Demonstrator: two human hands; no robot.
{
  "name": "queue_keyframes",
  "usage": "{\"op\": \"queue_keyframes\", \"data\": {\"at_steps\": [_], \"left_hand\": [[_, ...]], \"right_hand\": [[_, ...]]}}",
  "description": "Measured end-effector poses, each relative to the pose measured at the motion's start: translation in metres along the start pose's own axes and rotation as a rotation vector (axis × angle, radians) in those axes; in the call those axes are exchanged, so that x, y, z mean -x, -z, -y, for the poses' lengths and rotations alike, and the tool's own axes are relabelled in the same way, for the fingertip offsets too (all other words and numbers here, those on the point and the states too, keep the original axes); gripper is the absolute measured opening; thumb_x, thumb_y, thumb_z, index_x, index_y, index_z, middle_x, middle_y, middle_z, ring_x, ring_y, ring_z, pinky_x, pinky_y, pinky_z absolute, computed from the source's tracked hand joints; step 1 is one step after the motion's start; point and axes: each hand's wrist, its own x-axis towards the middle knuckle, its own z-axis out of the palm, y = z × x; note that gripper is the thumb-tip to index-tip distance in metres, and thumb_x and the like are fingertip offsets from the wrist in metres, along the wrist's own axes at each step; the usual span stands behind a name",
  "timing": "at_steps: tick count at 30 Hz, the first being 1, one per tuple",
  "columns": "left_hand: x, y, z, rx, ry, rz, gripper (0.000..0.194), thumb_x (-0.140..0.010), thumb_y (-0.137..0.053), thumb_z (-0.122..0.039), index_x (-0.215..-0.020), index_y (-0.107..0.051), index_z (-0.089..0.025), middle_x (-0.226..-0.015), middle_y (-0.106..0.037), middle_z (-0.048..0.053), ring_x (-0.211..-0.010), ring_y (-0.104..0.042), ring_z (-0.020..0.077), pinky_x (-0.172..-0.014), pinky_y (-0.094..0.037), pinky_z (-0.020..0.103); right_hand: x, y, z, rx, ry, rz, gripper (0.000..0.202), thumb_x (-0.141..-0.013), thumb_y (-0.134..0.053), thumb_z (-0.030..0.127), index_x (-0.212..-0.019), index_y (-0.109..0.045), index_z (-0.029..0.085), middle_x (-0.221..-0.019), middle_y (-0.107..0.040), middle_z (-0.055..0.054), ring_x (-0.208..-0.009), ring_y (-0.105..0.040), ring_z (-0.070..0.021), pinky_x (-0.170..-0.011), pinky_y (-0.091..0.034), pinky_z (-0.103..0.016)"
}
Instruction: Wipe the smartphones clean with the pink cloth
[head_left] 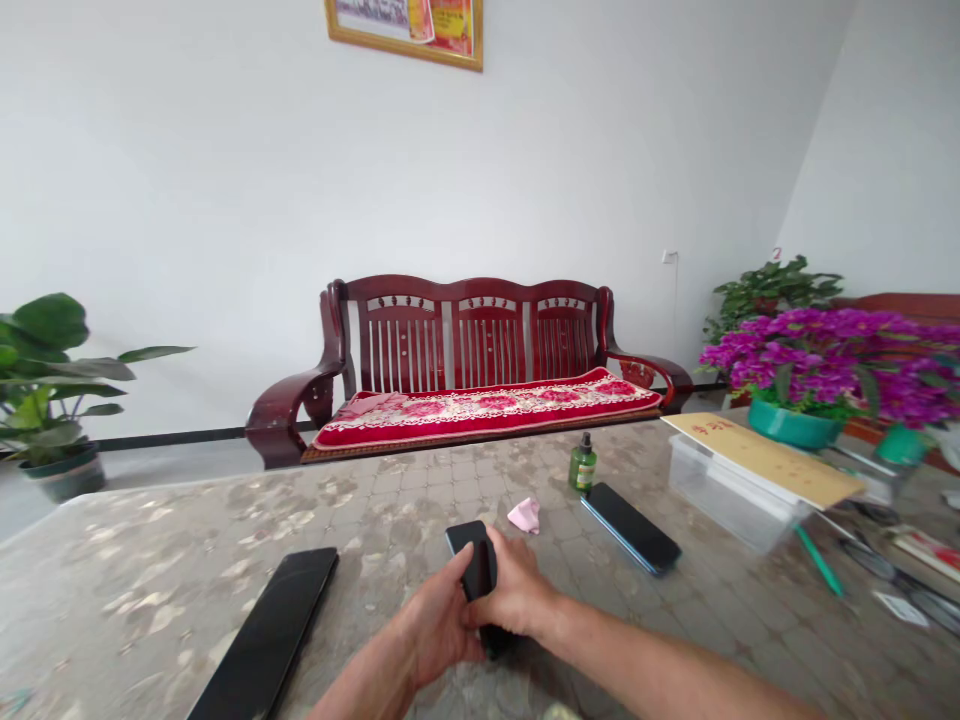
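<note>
Between my two hands is a black smartphone (471,545), its far end pointing away from me over the patterned tablecloth (390,500). My left hand (442,615) grips its left side, thumb along the edge. From the right, my right hand (517,590) closes on the same phone, its thumb lying across the lower part. Fingers cover much of the phone's middle. Beyond it lies a crumpled pink cloth (525,515). A second smartphone (631,528) with a blue edge rests to the right, close to a green spray bottle (582,464). Left of my hands lies a black tablet (270,640).
On the right stand a clear plastic box (727,497) with a tan envelope (765,458) on top, a green pen (819,560), cables and purple flowers (810,350) in a teal pot. A wooden bench (450,340) with a red cover is behind the table.
</note>
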Motion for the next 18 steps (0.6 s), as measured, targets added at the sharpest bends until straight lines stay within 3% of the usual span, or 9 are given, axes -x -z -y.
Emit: {"op": "queue_keyframes", "data": {"at_steps": [5,12,18], "left_hand": [[0.002,-0.002,0.010,0.000,-0.076,0.031,0.052,-0.087,-0.058,-0.055,-0.118,-0.058,-0.013,-0.103,-0.071,0.010,-0.078,-0.068,0.0243,-0.061,-0.049,0.029],[-0.005,-0.013,0.032,0.059,-0.195,0.051,0.055,-0.075,-0.073,-0.050,-0.118,-0.057,-0.020,-0.115,-0.068,0.008,-0.088,-0.068,0.0250,-0.076,-0.052,0.035],[-0.003,-0.019,0.039,-0.097,-0.154,0.272,0.059,-0.076,-0.075,-0.049,-0.125,-0.056,-0.022,-0.123,-0.063,0.009,-0.096,-0.066,0.0206,-0.075,-0.047,0.027]], "right_hand": [[0.006,0.000,-0.005,-0.082,0.023,-0.027,0.114,-0.041,-0.078,0.019,-0.146,-0.034,0.017,-0.124,-0.048,-0.012,-0.121,-0.043,-0.0353,-0.097,-0.040,-0.041],[0.020,0.004,-0.026,-0.217,0.081,-0.091,0.112,-0.043,-0.073,0.015,-0.147,-0.032,0.020,-0.129,-0.048,-0.011,-0.121,-0.043,-0.0346,-0.101,-0.036,-0.043],[0.033,0.015,-0.067,-0.357,0.082,-0.136,0.109,-0.042,-0.065,0.008,-0.145,-0.035,0.025,-0.134,-0.049,-0.009,-0.126,-0.043,-0.0328,-0.106,-0.033,-0.043]]}}
